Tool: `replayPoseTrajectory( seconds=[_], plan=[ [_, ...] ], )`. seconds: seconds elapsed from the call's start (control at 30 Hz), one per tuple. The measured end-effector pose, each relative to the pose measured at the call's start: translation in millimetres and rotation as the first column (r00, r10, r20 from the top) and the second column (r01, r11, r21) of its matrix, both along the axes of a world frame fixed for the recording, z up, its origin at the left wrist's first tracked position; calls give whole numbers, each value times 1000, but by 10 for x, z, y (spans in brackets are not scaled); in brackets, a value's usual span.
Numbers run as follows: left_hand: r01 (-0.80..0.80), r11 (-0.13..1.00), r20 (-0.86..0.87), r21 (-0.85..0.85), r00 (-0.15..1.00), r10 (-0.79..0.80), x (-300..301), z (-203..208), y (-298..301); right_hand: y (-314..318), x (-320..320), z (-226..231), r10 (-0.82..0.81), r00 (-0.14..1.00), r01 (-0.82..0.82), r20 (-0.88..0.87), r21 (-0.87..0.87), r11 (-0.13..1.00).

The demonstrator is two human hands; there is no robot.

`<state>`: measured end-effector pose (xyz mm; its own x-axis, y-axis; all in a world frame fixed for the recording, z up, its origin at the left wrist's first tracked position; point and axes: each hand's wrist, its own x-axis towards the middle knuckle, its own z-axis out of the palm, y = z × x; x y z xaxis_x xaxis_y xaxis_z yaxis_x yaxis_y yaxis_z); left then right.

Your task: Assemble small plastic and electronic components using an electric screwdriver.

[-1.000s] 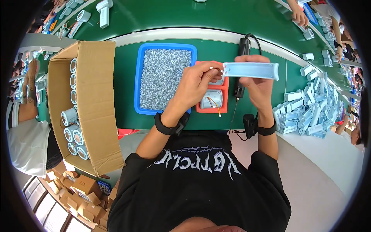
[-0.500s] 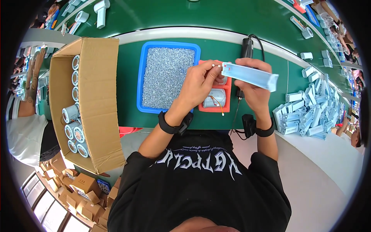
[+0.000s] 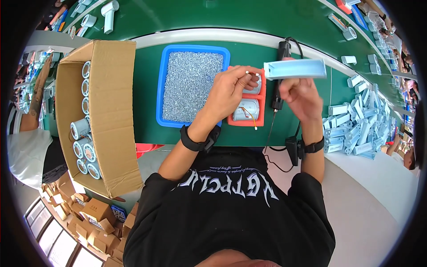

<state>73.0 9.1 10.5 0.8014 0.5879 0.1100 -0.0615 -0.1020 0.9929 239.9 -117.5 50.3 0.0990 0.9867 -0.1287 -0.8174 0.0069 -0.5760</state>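
Note:
My right hand [image 3: 304, 95] is closed on a pale blue plastic handle shell [image 3: 297, 69], an open-sided trough held nearly level, its hollow side showing. My left hand [image 3: 231, 91] is pinched at the fingertips around thin wires, whose small white connector [image 3: 247, 72] pokes out above the fingers. That hand is over a red tray [image 3: 263, 107] with two compartments. In the near compartment lies a pale cylindrical motor housing [image 3: 246, 110] with yellow and red wires. Another cylinder [image 3: 253, 86] in the far compartment is partly hidden by my left hand.
A blue tray [image 3: 159, 89] of small metal screws stands left of the red one. Further left, a cardboard box [image 3: 113, 120] holds several cylindrical housings. Behind my right hand lies a black electric screwdriver [image 3: 276, 100] with its cable. Handle shells [image 3: 356, 124] are heaped at the right.
My right hand has moved slightly right and turned the handle shell, lifting it away from my left fingertips. My left hand stays pinched in nearly the same place.

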Motion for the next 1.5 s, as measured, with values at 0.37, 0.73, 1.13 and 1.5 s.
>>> replayPoseTrajectory(
  seconds=[0.37, 0.73, 1.13, 1.5],
  plan=[
    [-49, 990, -1, -135, 999, 50, 2, -27, -39, 96, -233, -48, -292, 319, 172, 902, 248, 953],
    [-26, 978, -47, 209, 998, 37, -35, 12, -12, 169, -243, 33, -194, 116, 105, 974, 182, 978],
    [-104, 829, -221, 550, 939, 264, -205, -20, -4, 296, -214, -109, -42, -160, 18, 986, 45, 999],
    [3, 872, -311, 490, 935, 171, -170, 4, 52, 410, -206, 46, 12, -342, -99, 940, -48, 994]
  ],
)
